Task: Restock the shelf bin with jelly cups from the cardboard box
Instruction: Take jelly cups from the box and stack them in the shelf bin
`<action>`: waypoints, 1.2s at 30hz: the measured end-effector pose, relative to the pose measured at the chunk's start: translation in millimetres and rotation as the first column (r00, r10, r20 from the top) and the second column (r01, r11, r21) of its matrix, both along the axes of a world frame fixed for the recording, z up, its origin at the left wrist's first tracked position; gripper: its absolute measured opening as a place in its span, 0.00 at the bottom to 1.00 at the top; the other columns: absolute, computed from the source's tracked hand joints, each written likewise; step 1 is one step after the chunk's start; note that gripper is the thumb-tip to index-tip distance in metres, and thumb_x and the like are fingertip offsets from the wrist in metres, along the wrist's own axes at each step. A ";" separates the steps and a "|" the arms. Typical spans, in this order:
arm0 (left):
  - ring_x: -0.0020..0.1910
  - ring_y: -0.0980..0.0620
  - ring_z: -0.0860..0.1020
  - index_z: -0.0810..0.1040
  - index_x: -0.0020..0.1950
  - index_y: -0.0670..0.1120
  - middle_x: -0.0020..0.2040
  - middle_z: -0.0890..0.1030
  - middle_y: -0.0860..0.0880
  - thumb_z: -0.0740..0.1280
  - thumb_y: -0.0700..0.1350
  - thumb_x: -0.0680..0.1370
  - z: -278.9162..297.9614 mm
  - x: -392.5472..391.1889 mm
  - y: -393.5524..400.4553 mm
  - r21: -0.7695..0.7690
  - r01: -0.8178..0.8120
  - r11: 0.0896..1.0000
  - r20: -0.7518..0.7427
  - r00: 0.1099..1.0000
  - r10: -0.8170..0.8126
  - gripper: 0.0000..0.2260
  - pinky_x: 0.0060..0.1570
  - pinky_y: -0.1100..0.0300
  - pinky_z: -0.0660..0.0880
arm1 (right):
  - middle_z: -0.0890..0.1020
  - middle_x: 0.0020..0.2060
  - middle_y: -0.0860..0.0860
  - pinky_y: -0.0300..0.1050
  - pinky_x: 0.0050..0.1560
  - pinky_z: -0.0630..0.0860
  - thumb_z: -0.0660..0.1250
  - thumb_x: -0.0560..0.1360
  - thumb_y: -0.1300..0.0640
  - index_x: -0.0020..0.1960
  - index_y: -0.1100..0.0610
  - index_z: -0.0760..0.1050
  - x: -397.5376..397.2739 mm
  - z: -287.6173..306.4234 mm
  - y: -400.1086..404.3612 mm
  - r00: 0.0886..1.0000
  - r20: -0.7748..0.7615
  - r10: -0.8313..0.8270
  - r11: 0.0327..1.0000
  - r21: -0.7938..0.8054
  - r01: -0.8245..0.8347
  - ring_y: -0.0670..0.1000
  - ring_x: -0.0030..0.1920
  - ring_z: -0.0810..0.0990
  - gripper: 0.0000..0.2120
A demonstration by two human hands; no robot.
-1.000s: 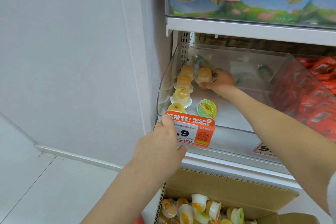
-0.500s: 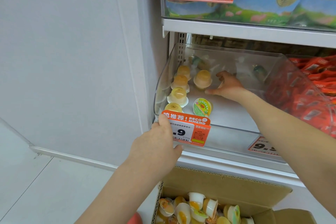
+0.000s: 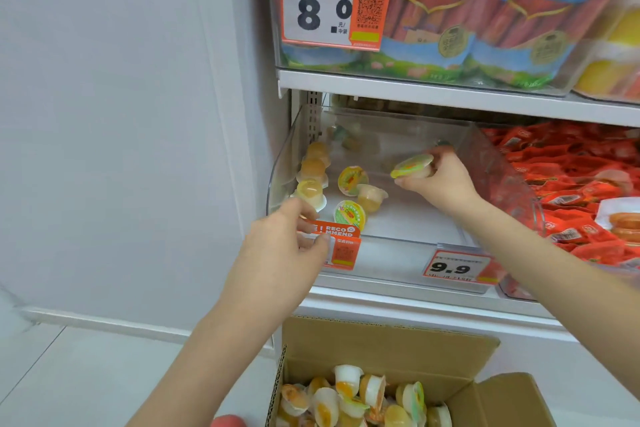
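Right hand [image 3: 438, 180] pinching green-lidded translucent jelly cup [image 3: 414, 166] inside clear plastic shelf bin [image 3: 498, 180]; left hand [image 3: 280, 250] gripping orange price tag [image 3: 341, 243]. Best set down upright beside row, lid flat.

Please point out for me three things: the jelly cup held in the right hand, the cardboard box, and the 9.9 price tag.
jelly cup [image 3: 412, 166], head view, on its green and yellow lid.
cardboard box [image 3: 388, 343], head view, on its back flap.
9.9 price tag [image 3: 450, 268], head view, on the printed digits.

Yellow-orange jelly cups [image 3: 312, 170] with green-yellow lids, clear bin [image 3: 498, 177], orange-white price tag [image 3: 341, 246], brown cardboard box [image 3: 388, 347].
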State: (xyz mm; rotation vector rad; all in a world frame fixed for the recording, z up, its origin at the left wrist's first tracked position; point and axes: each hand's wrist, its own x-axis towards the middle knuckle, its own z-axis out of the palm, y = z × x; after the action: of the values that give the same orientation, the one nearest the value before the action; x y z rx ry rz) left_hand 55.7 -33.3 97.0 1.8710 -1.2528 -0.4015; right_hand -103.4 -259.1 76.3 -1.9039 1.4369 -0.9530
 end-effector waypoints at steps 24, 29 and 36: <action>0.35 0.49 0.74 0.73 0.54 0.41 0.45 0.77 0.41 0.58 0.42 0.78 8.4 9.0 -32.7 -0.180 0.015 0.984 -0.901 0.398 -0.171 0.08 0.31 0.61 0.66 | 0.76 0.61 0.51 0.36 0.49 0.67 0.73 0.71 0.52 0.65 0.55 0.73 26.6 -7.0 -21.3 0.476 -0.706 0.524 0.836 0.319 -0.446 0.50 0.58 0.75 0.24; 0.41 0.45 0.75 0.73 0.55 0.38 0.48 0.78 0.39 0.52 0.42 0.80 13.3 8.1 -33.9 -0.237 0.046 0.970 -0.949 0.205 -0.242 0.13 0.31 0.63 0.74 | 0.80 0.50 0.51 0.39 0.41 0.76 0.72 0.69 0.49 0.59 0.56 0.76 27.5 -15.4 -15.0 0.460 -0.721 0.519 0.854 0.425 -0.299 0.49 0.42 0.81 0.21; 0.51 0.47 0.79 0.77 0.56 0.37 0.48 0.79 0.40 0.65 0.47 0.72 10.4 5.3 -27.8 -0.325 0.046 0.945 -0.886 0.335 -0.321 0.17 0.49 0.58 0.80 | 0.81 0.41 0.53 0.43 0.44 0.77 0.76 0.68 0.56 0.46 0.56 0.76 11.8 38.9 33.3 0.850 0.451 0.273 0.905 0.180 -0.386 0.49 0.40 0.78 0.11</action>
State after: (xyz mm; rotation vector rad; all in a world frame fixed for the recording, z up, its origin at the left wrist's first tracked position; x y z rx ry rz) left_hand 61.0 -61.1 107.4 0.9039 -0.6093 -1.2003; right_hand -91.6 -225.9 115.2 -1.5616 0.8926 -0.8794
